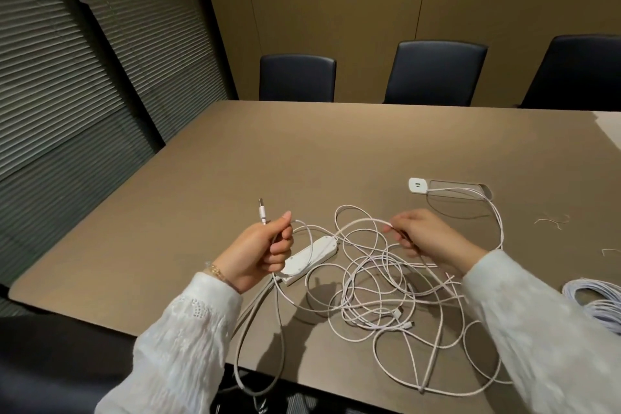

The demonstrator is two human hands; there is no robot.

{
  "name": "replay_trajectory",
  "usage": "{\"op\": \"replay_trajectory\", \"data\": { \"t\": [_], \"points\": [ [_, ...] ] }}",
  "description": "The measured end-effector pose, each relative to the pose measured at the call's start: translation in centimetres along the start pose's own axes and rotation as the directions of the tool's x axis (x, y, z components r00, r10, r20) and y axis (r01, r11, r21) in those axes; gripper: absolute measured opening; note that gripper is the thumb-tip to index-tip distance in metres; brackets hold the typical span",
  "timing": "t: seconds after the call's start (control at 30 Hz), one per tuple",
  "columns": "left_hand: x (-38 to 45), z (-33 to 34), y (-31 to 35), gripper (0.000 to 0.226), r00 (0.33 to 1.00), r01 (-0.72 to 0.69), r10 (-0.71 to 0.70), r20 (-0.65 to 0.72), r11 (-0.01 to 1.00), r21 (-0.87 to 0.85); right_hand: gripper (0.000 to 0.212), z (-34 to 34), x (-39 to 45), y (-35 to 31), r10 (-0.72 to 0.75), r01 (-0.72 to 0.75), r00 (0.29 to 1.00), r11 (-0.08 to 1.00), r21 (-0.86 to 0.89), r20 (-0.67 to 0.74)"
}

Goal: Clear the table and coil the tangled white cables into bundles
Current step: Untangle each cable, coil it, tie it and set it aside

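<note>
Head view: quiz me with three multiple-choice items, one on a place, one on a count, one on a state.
1. Where does the power strip lie?
A. on a chair
B. on the table, between the hands
C. on the floor

2. How many chairs stand across the table?
A. one
B. five
C. three

3. What is the left hand doing?
A. gripping a cable with its plug sticking up
B. lying flat on the table
C. holding a pen

Answers: 1 B, the strip rests by the tangle; 2 C, three dark backs show; 3 A, its fingers curl round the cable.
</note>
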State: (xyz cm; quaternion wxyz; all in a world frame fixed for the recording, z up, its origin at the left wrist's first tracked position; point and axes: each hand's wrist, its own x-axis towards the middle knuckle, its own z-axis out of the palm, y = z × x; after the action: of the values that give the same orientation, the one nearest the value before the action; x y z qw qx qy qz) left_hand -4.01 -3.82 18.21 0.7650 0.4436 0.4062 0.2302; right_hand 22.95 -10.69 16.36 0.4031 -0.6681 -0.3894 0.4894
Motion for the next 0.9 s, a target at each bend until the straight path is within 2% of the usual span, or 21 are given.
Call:
{"op": "replay_trajectory", "data": {
  "t": [0.1, 0.2, 0.3, 0.4, 0.53, 0.6, 0.7, 0.77, 0.83, 0.9],
  "points": [
    [0.6, 1.0, -0.7, 0.036, 1.0, -0.019, 0.019, 0.004, 1.0, -0.009, 0.021, 2.7, -1.7, -2.0, -0.09, 0.099, 0.994, 0.977, 0.191, -0.057],
    [1.1, 2.1, -1.1, 0.04, 1.0, -0.013, 0.015, 0.023, 0.998, -0.059, 0.016, 5.9, -3.8, -3.3, -0.187, 0.207, 0.978, 0.935, 0.288, -0.097],
    [1.3, 3.2, -1.1, 0.048, 0.998, -0.02, 0.027, 0.055, 0.991, -0.129, 0.013, 8.9, -5.5, -3.3, -0.24, 0.249, 0.968, 0.916, 0.315, -0.068],
    [1.2, 4.1, -0.8, 0.05, 0.995, -0.057, 0.077, 0.067, 0.964, -0.259, 0.012, 11.1, -6.4, -2.5, -0.322, 0.321, 0.946, 0.92, 0.226, -0.033],
    [1.1, 4.6, -0.3, 0.043, 0.991, -0.11, 0.129, 0.042, 0.948, -0.299, 0.01, 12.0, -6.9, -1.6, -0.488, 0.478, 0.865, 0.872, -0.106, -0.116],
    [0.9, 4.3, 0.0, 0.049, 0.984, -0.101, 0.146, 0.097, 0.924, -0.368, 0.017, 11.9, -7.2, -1.4, -0.484, 0.471, 0.864, 0.875, -0.113, -0.142],
    [0.6, 3.5, 0.4, 0.053, 0.93, 0.015, 0.168, 0.326, 0.87, -0.493, 0.045, 11.2, -6.9, -0.4, -0.368, 0.391, 0.877, 0.92, 0.016, -0.309],
    [0.5, 3.1, 0.5, 0.05, 0.855, 0.14, 0.165, 0.491, 0.839, -0.526, 0.049, 10.5, -6.6, 0.0, -0.272, 0.339, 0.896, 0.93, 0.145, -0.352],
    [0.6, 2.8, 0.3, 0.047, 0.808, 0.212, 0.131, 0.575, 0.845, -0.491, 0.041, 9.8, -6.1, -0.2, -0.245, 0.309, 0.946, 0.881, 0.358, -0.213],
    [0.6, 3.0, 0.1, 0.045, 0.822, 0.237, 0.072, 0.565, 0.859, -0.454, 0.035, 8.9, -6.0, -1.1, -0.248, 0.248, 0.966, 0.801, 0.546, -0.075]
  ]
}}
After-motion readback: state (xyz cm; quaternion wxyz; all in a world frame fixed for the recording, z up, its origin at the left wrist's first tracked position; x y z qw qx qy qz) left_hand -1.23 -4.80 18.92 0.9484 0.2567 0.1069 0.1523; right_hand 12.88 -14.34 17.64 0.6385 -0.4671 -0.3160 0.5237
